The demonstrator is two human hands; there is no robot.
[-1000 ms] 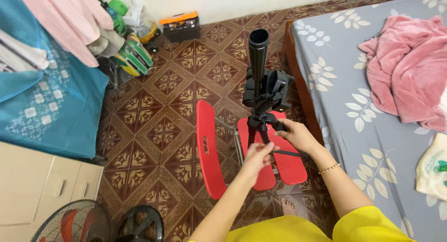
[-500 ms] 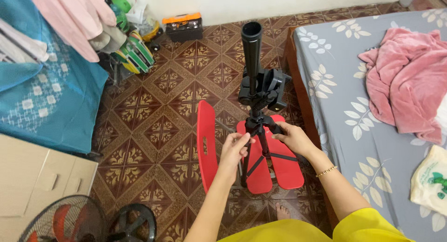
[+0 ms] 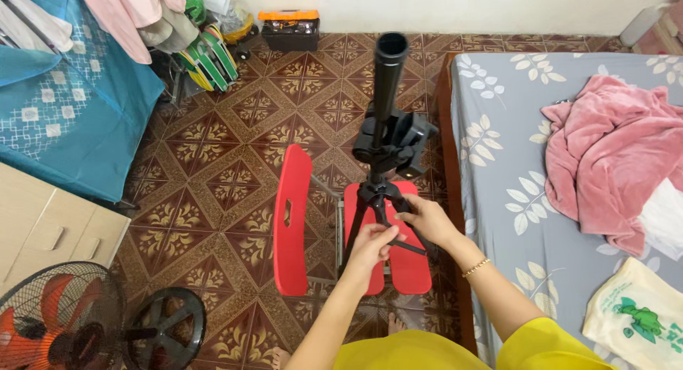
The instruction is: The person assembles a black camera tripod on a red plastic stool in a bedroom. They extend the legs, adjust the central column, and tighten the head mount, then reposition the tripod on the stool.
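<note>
Floor (image 3: 235,139) of brown patterned tiles, seen from above, running up to a pale wall at the far edge. Black tripod (image 3: 380,199) upright near the middle of the floor, legs spread above a red folding chair (image 3: 295,220), black tube (image 3: 388,78) rising from its head. Left hand (image 3: 373,245) closed on a tripod leg just below the hub; right hand (image 3: 425,219) closed on the neighbouring leg and brace, a thin gold bracelet (image 3: 475,267) at the wrist. Hands close together, nearly touching, both over the red seat. Yellow garment (image 3: 427,352) at the near edge of the view, bare toes showing on the tiles beside it.

Bed (image 3: 512,185) with grey leaf-print sheet along the right edge of the floor, carrying a crumpled pink blanket (image 3: 612,156) and, toward the near corner, a pale bag with green print (image 3: 637,324). Blue patterned cloth (image 3: 64,107) draped at the far left corner, pink clothing hanging above it. Orange-lidded toolbox (image 3: 288,28) against the far wall. Beige drawer unit (image 3: 43,224) at the left edge; electric fan (image 3: 60,327) with orange blades and a detached black grille in the near left corner.
</note>
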